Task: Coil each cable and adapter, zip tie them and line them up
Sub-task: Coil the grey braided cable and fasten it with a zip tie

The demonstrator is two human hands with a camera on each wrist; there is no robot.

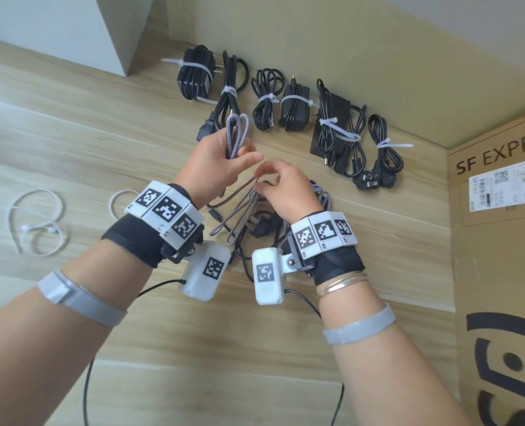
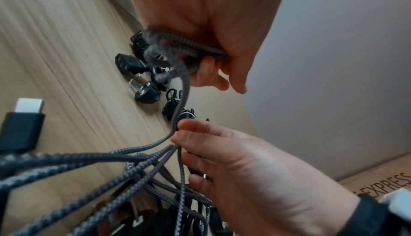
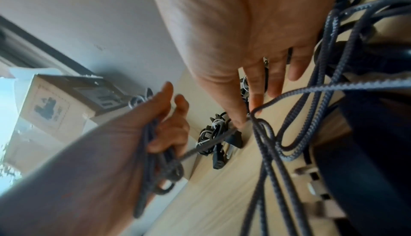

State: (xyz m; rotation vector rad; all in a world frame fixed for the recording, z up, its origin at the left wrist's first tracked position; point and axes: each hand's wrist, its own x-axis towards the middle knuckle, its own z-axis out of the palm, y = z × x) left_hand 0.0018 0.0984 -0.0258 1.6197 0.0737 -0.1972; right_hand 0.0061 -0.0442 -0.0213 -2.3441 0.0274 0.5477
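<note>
Fingers (image 1: 249,159) of the left hand (image 1: 215,162) are curled around the folded loops of a grey braided cable (image 1: 236,135), held up above the worktop (image 1: 71,142). Just beside them, the right hand (image 1: 281,187) pinches the loose strand of this same cable between thumb and fingertips. Below both hands the rest lies in a tangled pile (image 1: 249,222). The coiling step seems half done. I think the next move needs the strand pulled free and folded into the left grip. Beyond the fingers, tied bundles (image 1: 285,103) stand in a row; loose zip ties (image 1: 37,222) wait at far left.
</note>
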